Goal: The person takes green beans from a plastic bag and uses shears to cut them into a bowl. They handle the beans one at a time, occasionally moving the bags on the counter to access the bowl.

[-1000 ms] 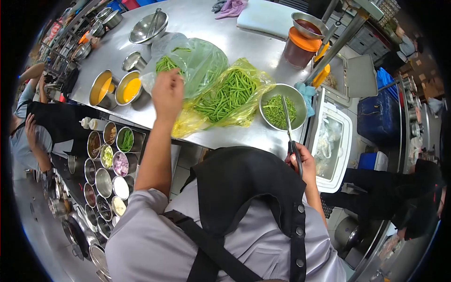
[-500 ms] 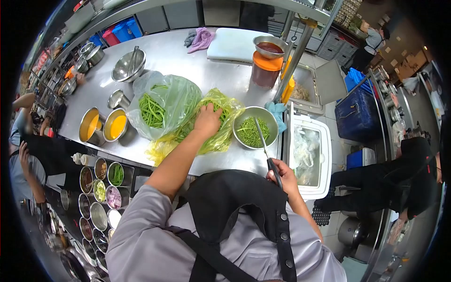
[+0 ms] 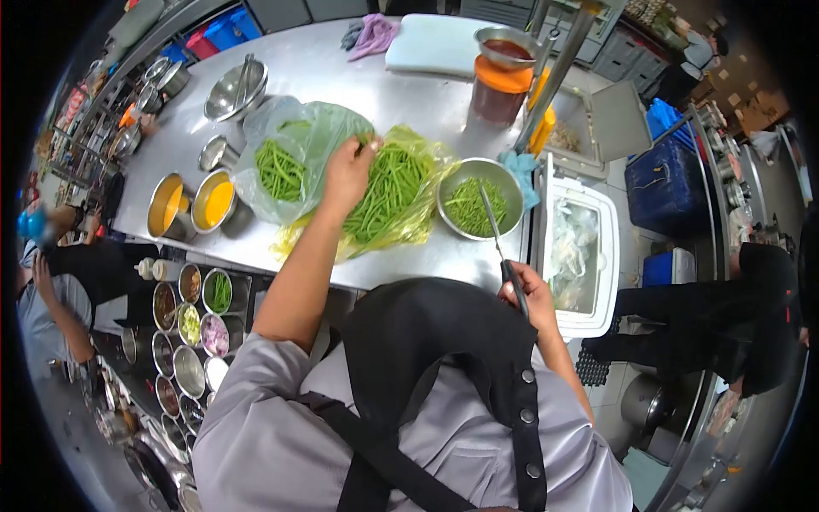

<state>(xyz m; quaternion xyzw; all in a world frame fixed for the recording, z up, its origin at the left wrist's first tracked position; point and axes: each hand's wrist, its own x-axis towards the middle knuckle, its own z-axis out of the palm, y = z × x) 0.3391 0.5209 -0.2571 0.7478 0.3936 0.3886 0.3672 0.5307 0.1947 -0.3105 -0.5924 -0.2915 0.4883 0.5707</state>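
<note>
My left hand point(image 3: 348, 173) is closed over the gap between two bags, its fingertips bent together; what they pinch is too small to make out. Left of it, a clear plastic bag point(image 3: 328, 128) holds long green beans point(image 3: 280, 171). Under and right of it, a yellow plastic bag point(image 3: 435, 158) lies spread with more green beans point(image 3: 388, 192) on it. My right hand point(image 3: 533, 294) grips the black handle of a knife point(image 3: 495, 224). Its blade slants into a steel bowl point(image 3: 444, 213) of finely cut green pieces point(image 3: 469, 207).
Steel cups of yellow liquid point(image 3: 218, 203) stand at left. Behind are a bowl with a utensil point(image 3: 235, 90), a white cutting board point(image 3: 435, 43) and an orange-lidded container point(image 3: 499, 90). An open cooler point(image 3: 607, 256) sits at right. Co-workers stand on both sides.
My left hand has lifted off the green beans and moved left and away from me, toward the clear bag, its fingers drawn together. The knife stays in my right hand over the bowl.
</note>
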